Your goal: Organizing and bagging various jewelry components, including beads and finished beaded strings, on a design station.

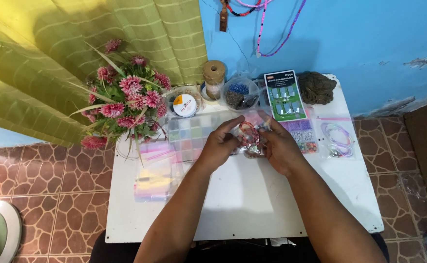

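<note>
Head view: left hand [218, 146] and right hand [280, 146] both pinch clear bead bag [250, 139] above white table [242, 204], forearms converging.

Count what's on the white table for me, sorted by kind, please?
Clear plastic bags: 3 (one in both hands, one far right, one at left)
Compartment bead boxes: 2
Round tubs: 2
Twine spool: 1
Flower bunch: 1
Carded pack: 1
Brown lump: 1
Total: 11

Home craft corner for beadwork; white counter [252, 204] centre frame, compartmented bead box [194, 139], twine spool [214, 73] at top, beaded strings [276, 29] on blue wall, stone-pattern floor [47, 185] lower left.
</note>
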